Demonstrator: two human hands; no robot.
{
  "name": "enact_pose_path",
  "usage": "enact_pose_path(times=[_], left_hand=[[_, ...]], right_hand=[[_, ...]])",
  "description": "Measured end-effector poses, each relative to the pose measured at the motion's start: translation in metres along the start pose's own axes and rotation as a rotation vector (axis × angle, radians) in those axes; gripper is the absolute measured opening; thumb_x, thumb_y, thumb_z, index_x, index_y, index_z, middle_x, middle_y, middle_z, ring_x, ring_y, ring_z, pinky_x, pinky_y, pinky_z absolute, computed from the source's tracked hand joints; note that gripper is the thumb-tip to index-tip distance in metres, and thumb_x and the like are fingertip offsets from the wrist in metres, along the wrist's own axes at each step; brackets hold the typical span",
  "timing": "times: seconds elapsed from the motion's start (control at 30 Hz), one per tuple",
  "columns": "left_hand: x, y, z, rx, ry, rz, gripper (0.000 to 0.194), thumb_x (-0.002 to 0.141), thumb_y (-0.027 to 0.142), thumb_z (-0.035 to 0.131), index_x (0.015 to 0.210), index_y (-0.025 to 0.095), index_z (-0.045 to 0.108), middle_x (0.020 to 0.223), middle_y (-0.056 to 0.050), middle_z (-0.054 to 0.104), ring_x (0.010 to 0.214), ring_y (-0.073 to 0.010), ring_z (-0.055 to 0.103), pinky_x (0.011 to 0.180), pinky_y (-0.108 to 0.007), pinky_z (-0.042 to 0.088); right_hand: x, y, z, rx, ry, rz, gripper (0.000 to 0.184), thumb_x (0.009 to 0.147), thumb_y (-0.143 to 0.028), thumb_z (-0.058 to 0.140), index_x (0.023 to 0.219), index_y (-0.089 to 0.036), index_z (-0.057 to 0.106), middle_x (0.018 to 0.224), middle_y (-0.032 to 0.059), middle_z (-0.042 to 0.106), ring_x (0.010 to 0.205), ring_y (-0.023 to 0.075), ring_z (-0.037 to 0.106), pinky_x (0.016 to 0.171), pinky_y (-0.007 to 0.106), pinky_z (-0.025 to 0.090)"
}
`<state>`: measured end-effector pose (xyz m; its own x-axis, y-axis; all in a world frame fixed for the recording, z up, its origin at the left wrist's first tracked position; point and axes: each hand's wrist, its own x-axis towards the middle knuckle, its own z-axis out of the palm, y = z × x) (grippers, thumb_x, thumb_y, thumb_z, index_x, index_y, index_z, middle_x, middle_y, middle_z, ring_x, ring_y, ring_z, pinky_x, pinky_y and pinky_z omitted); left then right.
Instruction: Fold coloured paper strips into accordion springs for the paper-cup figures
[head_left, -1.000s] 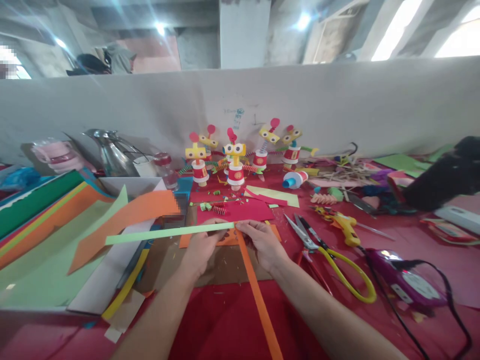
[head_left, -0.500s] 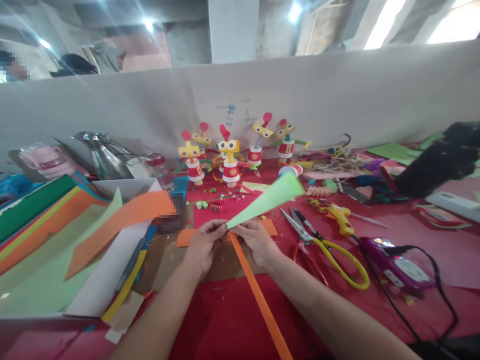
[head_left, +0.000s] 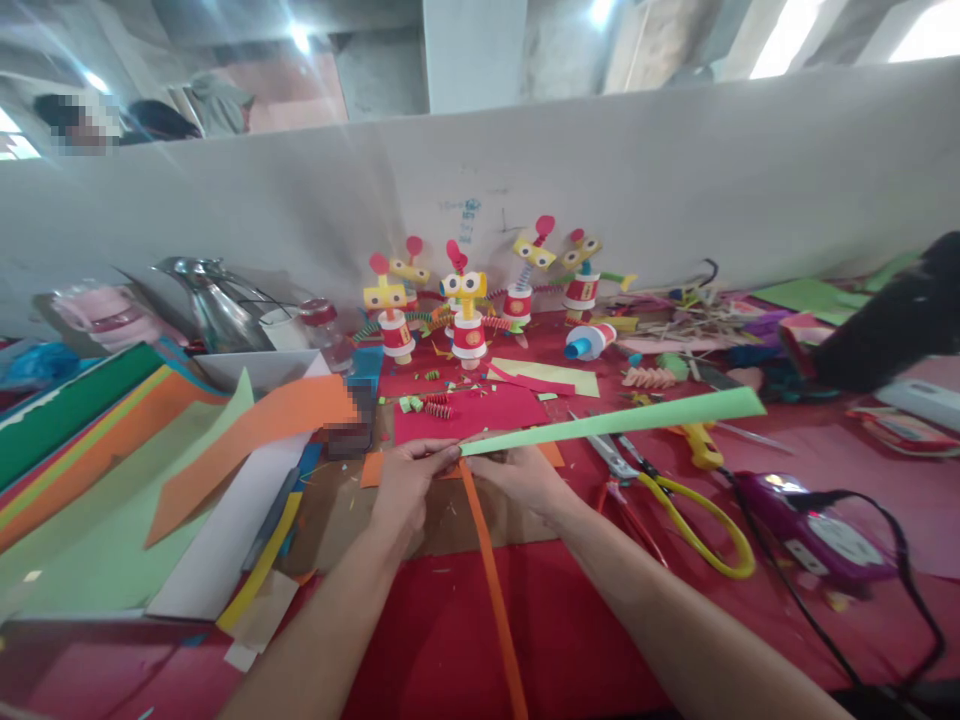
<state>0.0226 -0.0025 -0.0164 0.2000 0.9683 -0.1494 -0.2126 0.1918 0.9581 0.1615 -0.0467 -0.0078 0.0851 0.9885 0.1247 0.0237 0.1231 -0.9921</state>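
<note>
My left hand (head_left: 411, 488) pinches the joined ends of a light green paper strip (head_left: 622, 422) and an orange paper strip (head_left: 489, 570). My right hand (head_left: 523, 478) closes on the same spot from the other side, its fingertips partly hidden under the green strip. The green strip stretches out to the right over the scissors, while the orange one runs down toward me. Beneath my hands, a flat orange paper piece (head_left: 552, 453) lies on a brown board (head_left: 330, 525).
Several paper-cup figures (head_left: 469, 335) stand at the back by the white partition (head_left: 300, 200). Yellow-handled scissors (head_left: 705, 525), a yellow glue gun (head_left: 701, 447) and a purple power strip (head_left: 814, 530) lie right. A box of coloured paper (head_left: 225, 540) is left, a metal jug (head_left: 214, 300) behind it.
The green strip has swung from pointing up and away to stretching rightward. The orange strip's lower end has shifted left. Both hands still pinch the joined ends.
</note>
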Motion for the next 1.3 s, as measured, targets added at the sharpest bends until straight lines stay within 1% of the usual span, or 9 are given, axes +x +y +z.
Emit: enact_pose_path(times=[0.2, 0.37, 0.53, 0.7, 0.87, 0.97, 1.1, 1.2, 1.3], left_hand=[[-0.002, 0.001, 0.002, -0.048, -0.029, 0.004, 0.024, 0.051, 0.026, 0.082, 0.070, 0.013, 0.074, 0.066, -0.007, 0.070, 0.061, -0.0122, 0.058, 0.064, -0.026, 0.045], [-0.002, 0.010, -0.003, -0.054, -0.097, -0.118, 0.022, 0.052, 0.025, 0.083, 0.069, 0.014, 0.074, 0.068, -0.006, 0.069, 0.062, -0.0113, 0.059, 0.064, -0.025, 0.046], [-0.005, 0.018, -0.007, 0.052, -0.198, -0.140, 0.030, 0.056, 0.027, 0.081, 0.084, 0.015, 0.075, 0.081, -0.009, 0.072, 0.071, -0.0154, 0.064, 0.072, -0.029, 0.050], [-0.005, 0.014, -0.004, 0.114, -0.147, -0.096, 0.024, 0.056, 0.026, 0.081, 0.075, 0.013, 0.075, 0.075, -0.009, 0.072, 0.068, -0.0147, 0.063, 0.066, -0.026, 0.052], [0.001, 0.014, -0.006, -0.108, -0.065, -0.163, 0.016, 0.057, 0.015, 0.080, 0.071, 0.010, 0.072, 0.070, -0.007, 0.071, 0.063, -0.0114, 0.064, 0.063, -0.020, 0.053], [0.006, 0.013, -0.008, -0.296, 0.024, -0.212, 0.006, 0.065, 0.006, 0.073, 0.070, 0.009, 0.071, 0.065, -0.004, 0.069, 0.058, -0.0081, 0.062, 0.060, -0.017, 0.053], [0.009, 0.009, -0.006, -0.445, 0.124, -0.284, 0.011, 0.074, 0.000, 0.062, 0.071, 0.009, 0.069, 0.063, -0.003, 0.068, 0.056, -0.0074, 0.063, 0.058, -0.015, 0.053], [0.007, 0.005, -0.002, -0.488, 0.098, -0.283, 0.010, 0.074, 0.001, 0.062, 0.071, 0.009, 0.068, 0.062, -0.003, 0.067, 0.057, -0.0079, 0.063, 0.056, -0.015, 0.052], [0.003, 0.001, 0.004, -0.527, 0.062, -0.234, 0.012, 0.070, 0.000, 0.066, 0.068, 0.011, 0.066, 0.061, -0.001, 0.066, 0.056, -0.0069, 0.062, 0.058, -0.015, 0.051]], right_hand=[[0.002, 0.001, 0.000, 0.059, 0.053, 0.068, 0.018, 0.072, -0.034, 0.065, 0.080, -0.019, 0.070, 0.075, 0.0015, 0.068, 0.064, 0.0144, 0.057, 0.054, 0.025, 0.043], [0.004, 0.007, -0.004, 0.011, 0.023, 0.045, 0.022, 0.074, -0.038, 0.064, 0.070, -0.017, 0.069, 0.065, -0.0002, 0.065, 0.059, 0.0129, 0.055, 0.053, 0.025, 0.040], [0.005, 0.015, -0.004, -0.013, 0.037, 0.043, 0.022, 0.073, -0.039, 0.064, 0.070, -0.018, 0.070, 0.063, -0.0001, 0.066, 0.058, 0.0143, 0.056, 0.051, 0.025, 0.040], [0.003, 0.015, 0.002, 0.036, 0.047, 0.094, 0.023, 0.068, -0.041, 0.070, 0.067, -0.018, 0.068, 0.060, 0.0000, 0.065, 0.060, 0.0167, 0.059, 0.052, 0.027, 0.044], [0.004, 0.009, -0.001, 0.149, 0.009, 0.176, 0.029, 0.073, -0.047, 0.064, 0.071, -0.018, 0.065, 0.065, 0.0007, 0.066, 0.059, 0.0146, 0.061, 0.057, 0.027, 0.046], [0.007, 0.009, -0.005, 0.166, -0.032, 0.099, 0.024, 0.070, -0.042, 0.069, 0.077, -0.020, 0.063, 0.067, -0.0005, 0.065, 0.061, 0.0143, 0.062, 0.058, 0.026, 0.047], [0.006, 0.012, 0.000, 0.162, -0.029, -0.045, 0.031, 0.066, -0.028, 0.074, 0.095, -0.024, 0.063, 0.078, -0.0021, 0.064, 0.069, 0.0125, 0.060, 0.059, 0.023, 0.046], [0.004, 0.012, 0.007, 0.120, 0.014, -0.049, 0.035, 0.069, -0.026, 0.072, 0.102, -0.026, 0.063, 0.087, -0.0004, 0.066, 0.079, 0.0143, 0.061, 0.068, 0.026, 0.049], [0.003, 0.013, 0.011, 0.067, 0.069, -0.061, 0.023, 0.071, -0.030, 0.071, 0.093, -0.023, 0.067, 0.090, 0.0021, 0.068, 0.084, 0.0171, 0.062, 0.076, 0.030, 0.050]])
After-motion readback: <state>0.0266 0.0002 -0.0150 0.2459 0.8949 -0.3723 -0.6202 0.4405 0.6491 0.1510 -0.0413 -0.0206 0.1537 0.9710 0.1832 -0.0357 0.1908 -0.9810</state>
